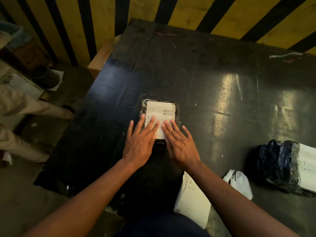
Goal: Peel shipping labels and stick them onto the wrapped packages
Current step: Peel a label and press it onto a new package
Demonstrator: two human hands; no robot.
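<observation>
Wrapped package lay flat near centre of dark table, shipping label already on its top face, barcode toward 12 o'clock. Left hand and right hand both flat, fingers straight and spread, nothing gripped. Pressed side by side on the label's 6 o'clock half; left fingers partly off the label's 9 o'clock edge onto the wrap. 12 o'clock half of the label uncovered. Corner at 1 o'clock looked ragged or slightly lifted; not sharp enough to confirm.

Judged step: smoothing the label down; this package nearly done.

Risks noted from here:
- Far half possibly not pressed yet. If hands lifted now, that edge could curl up on the crinkled film and peel back.
- Wrap surface uneven and glossy. Air pockets or creases likely under the label if strokes ran from edges inward rather than centre outward. A crease across the barcode would spoil scanning.
- Package small and light-looking on a slick table. An uneven push toward 12 o'clock could slide it away and skew the label.
- Label looked nearly as wide as the package; any overhang would fold or snag.

Second wrapped package at 4 o'clock, well apart, white label on its right side. Loose white sheets at 5 o'clock near the table edge, under the right forearm; could be swept off by an arm movement. Another person's legs at 9 o'clock, on the floor beside the table.
</observation>
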